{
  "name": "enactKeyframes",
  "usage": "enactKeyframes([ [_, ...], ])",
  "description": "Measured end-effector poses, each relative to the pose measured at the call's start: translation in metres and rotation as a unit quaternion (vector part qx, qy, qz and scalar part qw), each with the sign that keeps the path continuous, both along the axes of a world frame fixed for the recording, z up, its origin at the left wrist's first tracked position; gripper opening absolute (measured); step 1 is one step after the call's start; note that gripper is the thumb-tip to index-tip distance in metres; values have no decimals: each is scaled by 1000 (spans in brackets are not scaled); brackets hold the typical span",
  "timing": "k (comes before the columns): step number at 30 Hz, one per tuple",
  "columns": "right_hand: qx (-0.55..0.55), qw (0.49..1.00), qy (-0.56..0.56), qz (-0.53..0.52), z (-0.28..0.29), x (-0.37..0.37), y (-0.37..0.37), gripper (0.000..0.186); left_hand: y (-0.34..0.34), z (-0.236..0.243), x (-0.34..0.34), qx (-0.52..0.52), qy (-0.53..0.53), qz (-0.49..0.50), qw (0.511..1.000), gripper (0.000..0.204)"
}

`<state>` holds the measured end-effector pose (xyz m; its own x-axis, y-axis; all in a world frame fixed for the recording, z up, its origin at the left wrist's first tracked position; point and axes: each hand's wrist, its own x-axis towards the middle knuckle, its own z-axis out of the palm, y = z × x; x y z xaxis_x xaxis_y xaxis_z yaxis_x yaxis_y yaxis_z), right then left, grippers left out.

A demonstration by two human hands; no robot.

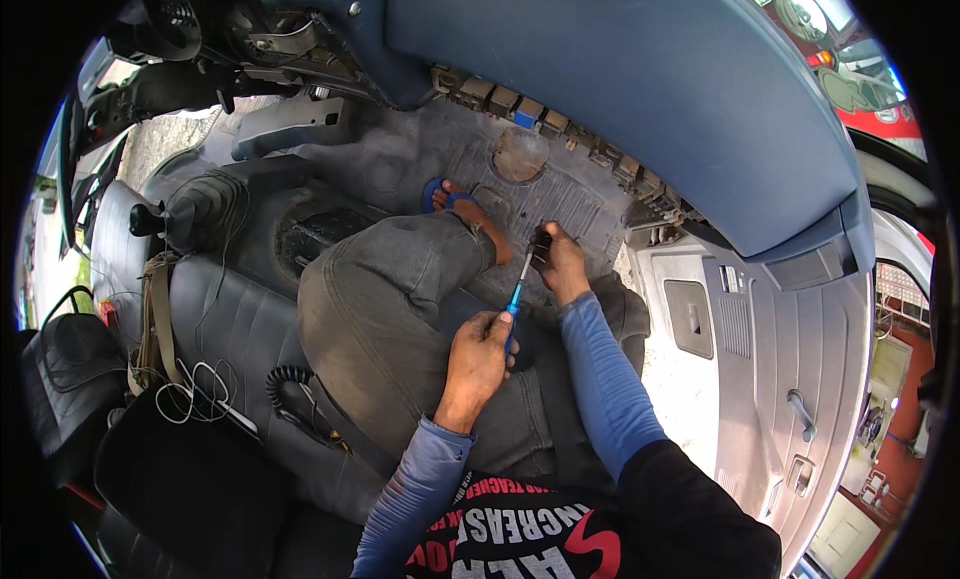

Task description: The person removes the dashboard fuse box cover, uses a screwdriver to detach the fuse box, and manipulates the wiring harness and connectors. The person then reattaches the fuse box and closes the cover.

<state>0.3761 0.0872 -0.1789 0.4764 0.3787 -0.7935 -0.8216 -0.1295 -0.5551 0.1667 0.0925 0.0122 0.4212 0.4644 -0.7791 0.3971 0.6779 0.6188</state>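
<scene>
My left hand [475, 364] is wrapped round the blue handle of a screwdriver [515, 301], held above my lap. Its metal shaft slants up and away toward my right hand [560, 262]. The fingers of that hand are closed by the screwdriver's tip, around something small and dark that I cannot make out. Beneath both hands are my legs in grey trousers [385, 299]. A foot in a blue flip-flop [433, 195] rests on the vehicle floor.
A blue-grey dashboard [620, 89] spans the front, with a row of exposed connectors [525, 113] below it. The door [790, 349] stands open at my right. To the left are a gear lever [150, 219], a coiled cord [288, 384] and a white cable [190, 391].
</scene>
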Motion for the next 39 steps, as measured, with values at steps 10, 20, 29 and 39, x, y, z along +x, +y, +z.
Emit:
enactKeyframes([
  [10, -143, 968, -91, 187, -94, 19, -23, 22, -1, -30, 19, 178, 67, -73, 979, 36],
  [20, 116, 979, -100, 136, 172, 11, -115, 39, -34, 11, 58, 313, -48, -162, 935, 36],
  [29, 139, 951, -276, 33, 226, 46, -113, 32, -82, 42, 122, 444, -137, -87, 881, 41],
  [39, 170, 949, -265, 9, 210, 49, -108, 29, -83, 48, 124, 434, -114, -93, 889, 37],
])
